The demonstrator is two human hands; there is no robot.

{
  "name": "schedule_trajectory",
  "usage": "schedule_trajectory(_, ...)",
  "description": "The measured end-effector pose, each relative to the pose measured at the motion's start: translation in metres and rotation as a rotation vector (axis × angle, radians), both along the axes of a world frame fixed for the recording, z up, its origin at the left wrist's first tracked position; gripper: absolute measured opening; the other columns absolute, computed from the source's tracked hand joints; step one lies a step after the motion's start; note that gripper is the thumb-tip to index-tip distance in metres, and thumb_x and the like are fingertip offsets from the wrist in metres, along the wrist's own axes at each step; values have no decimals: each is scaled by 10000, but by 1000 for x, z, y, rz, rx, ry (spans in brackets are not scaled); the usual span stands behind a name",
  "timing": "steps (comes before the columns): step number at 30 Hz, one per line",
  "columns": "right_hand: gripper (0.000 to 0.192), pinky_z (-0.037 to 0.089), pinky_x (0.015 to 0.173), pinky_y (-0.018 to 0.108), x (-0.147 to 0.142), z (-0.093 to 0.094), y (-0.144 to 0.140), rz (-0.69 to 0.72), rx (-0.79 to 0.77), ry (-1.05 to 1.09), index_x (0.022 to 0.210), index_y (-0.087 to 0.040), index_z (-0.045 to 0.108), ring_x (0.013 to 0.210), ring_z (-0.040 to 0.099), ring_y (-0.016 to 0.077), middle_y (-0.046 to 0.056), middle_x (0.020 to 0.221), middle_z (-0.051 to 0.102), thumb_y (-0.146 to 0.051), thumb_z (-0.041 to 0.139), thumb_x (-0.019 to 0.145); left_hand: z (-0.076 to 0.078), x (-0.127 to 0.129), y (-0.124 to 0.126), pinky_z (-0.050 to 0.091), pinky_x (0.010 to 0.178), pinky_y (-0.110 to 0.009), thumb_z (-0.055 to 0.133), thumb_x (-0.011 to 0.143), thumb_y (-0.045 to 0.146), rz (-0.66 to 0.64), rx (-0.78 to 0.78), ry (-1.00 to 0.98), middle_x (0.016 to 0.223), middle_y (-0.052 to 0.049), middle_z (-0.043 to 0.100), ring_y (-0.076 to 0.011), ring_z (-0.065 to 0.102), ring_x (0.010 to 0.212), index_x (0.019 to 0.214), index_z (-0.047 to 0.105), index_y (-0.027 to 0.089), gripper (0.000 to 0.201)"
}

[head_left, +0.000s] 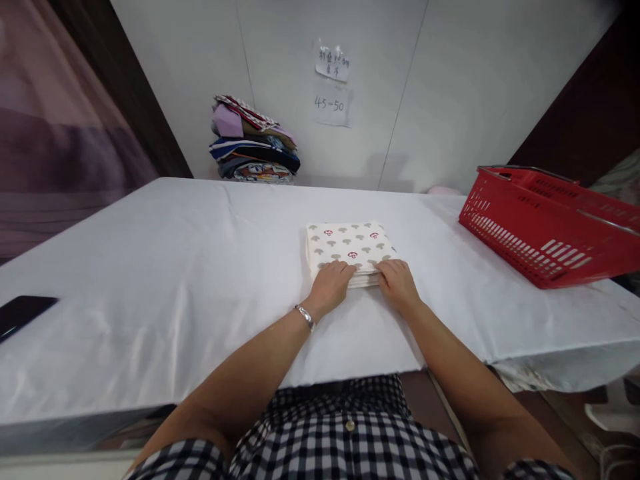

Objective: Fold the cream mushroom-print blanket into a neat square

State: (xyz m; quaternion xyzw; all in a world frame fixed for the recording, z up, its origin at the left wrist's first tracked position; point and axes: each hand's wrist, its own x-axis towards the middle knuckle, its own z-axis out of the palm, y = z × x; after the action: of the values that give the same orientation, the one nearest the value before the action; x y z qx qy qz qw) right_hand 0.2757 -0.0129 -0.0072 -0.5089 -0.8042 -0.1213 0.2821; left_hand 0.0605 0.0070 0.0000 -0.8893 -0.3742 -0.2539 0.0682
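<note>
A checked shirt [350,433] is seen nearest the camera, below the table edge. Both forearms are extended over the white table [150,280]. The left hand [331,283] and right hand [397,280] are laid flat, fingers held together, on the near edge of a folded mushroom-print cloth [350,243] at the table's centre. A red basket [545,227] is positioned to the right. Stacked fabrics [253,143] are placed against the far wall.

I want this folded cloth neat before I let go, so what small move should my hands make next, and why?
Probably press and smooth along the near edge. Both the left hand and the right hand rest flat on that edge of the folded mushroom-print cloth, where the layers look slightly stepped; the rest already lies square on the white table cover.
</note>
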Motion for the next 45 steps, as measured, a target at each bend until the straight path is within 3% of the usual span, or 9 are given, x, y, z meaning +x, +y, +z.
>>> schedule_trajectory(5, 256, 378, 843, 387, 2, 1, -1, 46, -47, -3, 1011, -185, 603, 911, 527, 229, 72, 960, 641, -110, 444, 825, 3, -1, -3, 386, 711, -330, 431, 897, 100, -9, -31, 38, 864, -47, 608, -189, 528, 815, 939, 559, 169, 151)
schedule_trajectory(14, 241, 403, 810, 392, 5, 1, -1, 122, 5, 47, 986, -189, 610, 891, 534, 227, 78, 949, 639, -114, 447, 826, 9, -3, -6, 396, 765, -342, 507, 900, 234, -17, -166, -14, 953, -50, 606, -196, 535, 896, 956, 573, 183, 101)
schedule_trajectory(18, 255, 402, 809, 394, 3, 4, -4, 131, -69, 47, 1007, -193, 607, 892, 533, 223, 74, 958, 633, -114, 460, 814, 9, -2, -5, 398, 772, -336, 489, 914, 237, 4, -186, -38, 938, -46, 611, -191, 533, 893, 955, 593, 179, 126)
schedule_trajectory(26, 234, 411, 828, 412, 1, 8, -8, 145, -115, 46, 1046, -186, 604, 928, 527, 236, 86, 993, 620, -204, 520, 829, 7, 0, -2, 405, 763, -332, 440, 937, 256, 25, -169, -44, 887, -46, 614, -187, 535, 854, 916, 611, 178, 189)
schedule_trajectory(31, 237, 415, 827, 416, 3, 5, -6, 133, -124, 40, 1061, -194, 605, 935, 524, 238, 85, 1007, 620, -207, 518, 841, 5, 0, -2, 417, 760, -342, 425, 937, 236, 28, -125, -29, 898, -47, 623, -194, 551, 860, 1014, 581, 183, 181)
schedule_trajectory(38, 239, 422, 811, 407, 4, 4, -5, 137, -125, 59, 1069, -192, 608, 920, 527, 230, 81, 1002, 624, -198, 501, 855, 1, -1, -2, 438, 727, -318, 370, 869, 37, -56, -46, -19, 1162, -62, 581, -179, 566, 934, 998, 548, 182, 263)
schedule_trajectory(45, 252, 424, 814, 408, 6, 1, -3, 141, -137, 75, 1082, -202, 611, 924, 534, 231, 82, 1013, 626, -206, 504, 854, 5, -1, -3, 452, 769, -339, 416, 904, 129, -49, -72, 18, 1200, -65, 563, -193, 561, 994, 972, 563, 183, 171)
